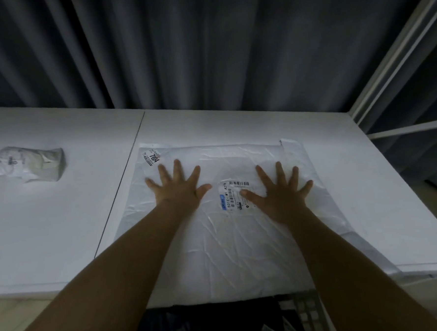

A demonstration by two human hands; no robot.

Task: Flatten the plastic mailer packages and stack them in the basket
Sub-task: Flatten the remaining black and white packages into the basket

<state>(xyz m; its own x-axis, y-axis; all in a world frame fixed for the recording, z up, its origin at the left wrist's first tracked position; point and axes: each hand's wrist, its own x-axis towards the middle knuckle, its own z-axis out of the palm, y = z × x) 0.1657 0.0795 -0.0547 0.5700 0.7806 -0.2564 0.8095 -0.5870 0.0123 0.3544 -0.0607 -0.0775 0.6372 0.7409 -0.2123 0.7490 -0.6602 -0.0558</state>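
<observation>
A person's view looks down over two bare forearms that reach forward onto a white worktop (62, 226). A large white plastic mailer (229, 241) lies spread out in front of the person, covering much of the right half of the worktop and running from near the far side down to the near edge. Its surface is wrinkled with many fine creases.

The left hand (178, 190) lies palm down on the far left part of the mailer, fingers straight and spread wide; its grip is loose and flat, holding nothing. The right hand (280, 194) lies palm down on the far right part in the same way, fingers straight and fanned out, pressing on the plastic rather than grasping it.

Between the hands sits a white shipping label (233, 195) with a barcode, printed characters and a small blue patch; the right thumb touches its edge. A second small sticker (151, 156) with dark print sits at the mailer's far left corner, just beyond the left fingertips.

Well apart on the left half of the worktop lies a crumpled white package (30, 164), bunched into a lump. A thin seam (126, 181) runs between the two halves of the worktop. Dark grey curtains (179, 47) hang behind, and a white metal frame (397, 59) stands at the right. Below the near edge, part of a dark gridded basket (308, 310) shows, its contents too dim to tell.
</observation>
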